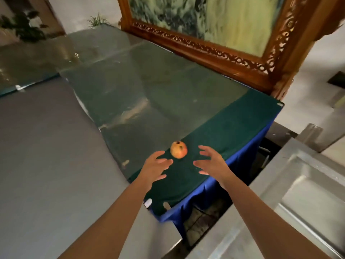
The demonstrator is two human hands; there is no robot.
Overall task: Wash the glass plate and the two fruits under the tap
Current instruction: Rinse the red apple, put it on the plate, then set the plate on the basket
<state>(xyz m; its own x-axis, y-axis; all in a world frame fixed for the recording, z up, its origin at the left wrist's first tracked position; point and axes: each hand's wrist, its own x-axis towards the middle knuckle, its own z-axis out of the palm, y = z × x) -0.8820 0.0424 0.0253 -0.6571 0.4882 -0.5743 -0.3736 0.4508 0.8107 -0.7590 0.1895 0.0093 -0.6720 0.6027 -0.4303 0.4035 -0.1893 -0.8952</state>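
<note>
One fruit, a round orange-red pomegranate (178, 149), is seen resting on the dark green cloth (214, 131) that covers the near end of the bench (130, 86). It lies just beyond the two hands, between them and slightly nearer the left one. The left hand (155, 165) is held open with fingers spread, its fingertips just short of the fruit and not touching it; nothing is gripped. The right hand (211, 161) is likewise spread wide and empty, a little apart from the fruit on its other side. Beyond the hands, a glass sheet (119, 75) is laid over the cloth. A carved wooden frame (205, 51) is stood farther off, ahead of the right hand. A blue skirt (240, 157) hangs below the bench edge, under the right hand.
</note>
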